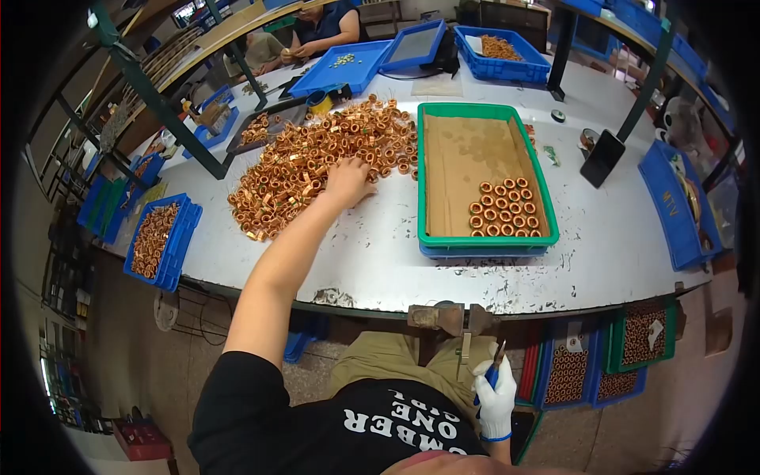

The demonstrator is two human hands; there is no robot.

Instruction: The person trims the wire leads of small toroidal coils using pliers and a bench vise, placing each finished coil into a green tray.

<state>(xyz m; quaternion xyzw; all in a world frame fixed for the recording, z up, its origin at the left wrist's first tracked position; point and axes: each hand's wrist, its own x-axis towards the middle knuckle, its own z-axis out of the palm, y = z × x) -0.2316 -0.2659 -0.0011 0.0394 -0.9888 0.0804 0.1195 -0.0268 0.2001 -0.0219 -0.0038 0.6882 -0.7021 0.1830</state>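
My left hand [349,184], bare, rests at the right edge of a heap of wound copper ring coils [305,170]. Its fingers are bent over the coils with the thumb apart, and no coil shows clearly in its grasp. Low on the right, my right hand [496,400] wears a white glove and is closed around blue-handled pliers [492,372], jaws pointing up. Just right of the heap stands a green-rimmed tray [422,182] lined with cardboard. Ring coils [505,208] stand in rows in its near right corner.
A vise [451,317] is fixed to the table's front edge. Blue bins of coils [154,241] and of copper parts [500,49] stand left and far back. A phone [603,158] leans at a post on the right. Filled trays [567,372] sit below. A person [326,28] sits opposite.
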